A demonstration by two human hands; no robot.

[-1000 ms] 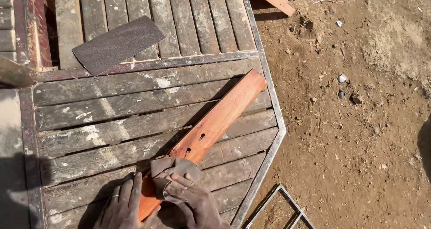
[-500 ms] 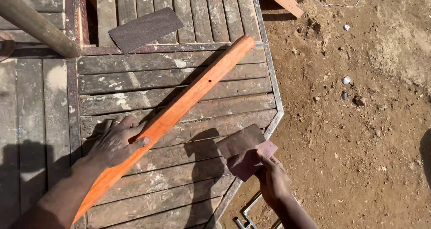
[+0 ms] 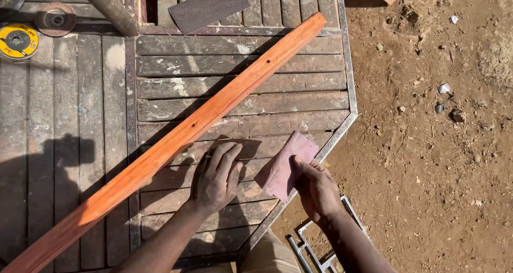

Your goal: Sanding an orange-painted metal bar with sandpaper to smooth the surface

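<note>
**Sheet off the slat, left hand let go**

The long orange-red slat (image 3: 214,110) lies slantwise across the grey plank table (image 3: 240,86). Its far end is toward the upper right and its near end runs off the lower left of the view.

The left hand (image 3: 216,177) lies just below the slat's middle. It is released, palm down with the fingers spread flat on the planks. The fingertips stop just short of the slat's edge, and whether they touch it is hard to tell.

The right hand (image 3: 315,187) is further to the right of the slat, at the table's metal rim. It pinches a pink abrasive sheet (image 3: 283,168) by its lower corner, thumb on top, with the sheet well apart from the slat.

Beyond the slat's far end lies a dark sheet (image 3: 208,5). Up and left of the slat are yellow discs (image 3: 18,40) and a pipe (image 3: 107,5).

As a judgement, this is a pause between rubbing strokes, with nothing bearing on the wood. More rubbing would call for the sheet to be laid flat on the slat and for the left hand to steady it.

Half a second ago the left hand was closed around the slat; now it is off it. The right hand and the pink sheet are near the same spot as then. A second ago both hands pressed a sheet onto the slat's near end.
</note>
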